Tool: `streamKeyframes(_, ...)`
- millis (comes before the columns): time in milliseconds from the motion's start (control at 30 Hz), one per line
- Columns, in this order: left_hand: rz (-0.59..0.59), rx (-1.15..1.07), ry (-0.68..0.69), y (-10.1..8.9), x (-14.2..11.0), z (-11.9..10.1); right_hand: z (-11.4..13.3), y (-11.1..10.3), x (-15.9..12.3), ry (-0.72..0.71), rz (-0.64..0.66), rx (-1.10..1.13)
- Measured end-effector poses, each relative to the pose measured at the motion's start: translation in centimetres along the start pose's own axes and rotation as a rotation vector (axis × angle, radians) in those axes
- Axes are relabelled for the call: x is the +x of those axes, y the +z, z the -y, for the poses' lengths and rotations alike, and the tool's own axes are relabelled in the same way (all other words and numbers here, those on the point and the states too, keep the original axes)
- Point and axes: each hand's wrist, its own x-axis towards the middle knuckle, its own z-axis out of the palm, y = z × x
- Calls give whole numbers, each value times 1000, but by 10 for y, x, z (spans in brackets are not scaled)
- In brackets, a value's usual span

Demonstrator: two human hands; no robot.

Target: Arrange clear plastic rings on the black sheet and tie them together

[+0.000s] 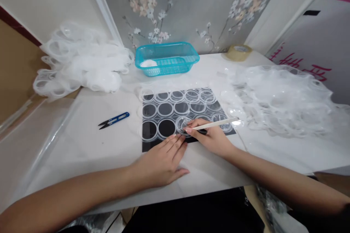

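Left hand (161, 160) flat, fingers together, likely steadying sheet (165, 109); right hand (209, 136) pinches white stick (216, 123), apparently for control over circles.

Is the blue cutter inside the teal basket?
No, the blue cutter lies on the white table, left of the black sheet, outside the teal basket.

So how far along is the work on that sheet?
Partway, it seems: the front row's second circle shows solid black, perhaps done. The right hand holds a white stick at the next circle, the left hand on the sheet. Circles behind look greyer, probably remaining.
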Motion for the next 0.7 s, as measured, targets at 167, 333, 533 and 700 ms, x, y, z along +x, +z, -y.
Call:
streamKeyframes(167,8,-52,-1,0,-1,1,0,1,1,-39,-15,-18)
streamKeyframes(333,4,-55,-4,-1,0,2,1,1,0,-75,-18,-51)
streamKeyframes(533,5,-105,-33,-1,0,5,2,6,-10,-495,88,-483)
streamKeyframes(700,15,-145,-44,-5,0,7,-3,-23,18,-519,-18,-696)
